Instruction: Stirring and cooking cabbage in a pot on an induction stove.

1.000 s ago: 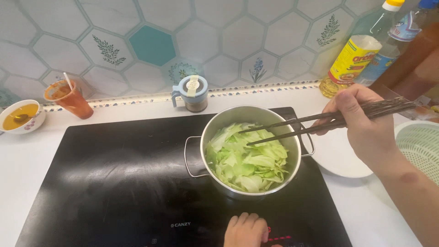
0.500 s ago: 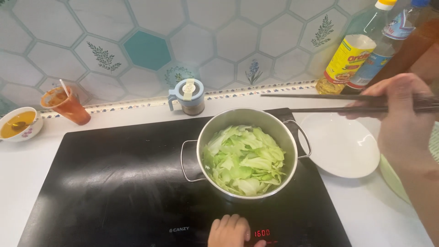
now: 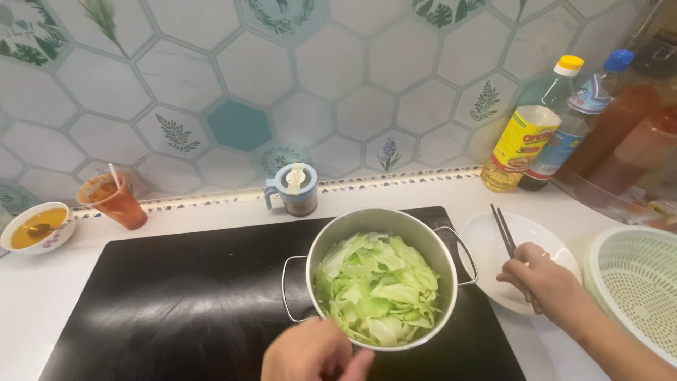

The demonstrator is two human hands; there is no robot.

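A steel pot (image 3: pixel 384 286) filled with cut green cabbage (image 3: pixel 377 296) is seen on the black cooktop (image 3: pixel 176 296), and everything else is best placed from that pot. The chopsticks (image 3: pixel 509 247) are held by the right hand (image 3: pixel 539 276), which is closed around their near end; they are laid over the white plate (image 3: pixel 486 247) just right of the pot. Their long axis runs from the hand away toward the tiled wall, leaning slightly left, with the dark tips over the plate's far half, close to the pot's right handle but apart from it. The cabbage therefore lies to the left of the right hand and its chopsticks, beyond the pot's rim.

The left hand (image 3: pixel 317 353) is seen at the near edge of the pot, low in the view, over the front strip of the cooktop. Its fingers are loosely curled with nothing held; whether the glass is touched cannot be told. This hand is just beside the pot wall, while the right hand is near it across the plate.

Behind the pot, a small blue-lidded jar (image 3: pixel 293 189) stands at the cooktop's far edge. Far left of the pot are an orange cup (image 3: pixel 114 201) and a small bowl of yellow sauce (image 3: pixel 35 227). Right of the pot, past the plate, a pale green colander (image 3: pixel 635 289) is seen, and behind the plate stand an oil bottle (image 3: pixel 529 134) and a blue-capped bottle (image 3: pixel 578 120).
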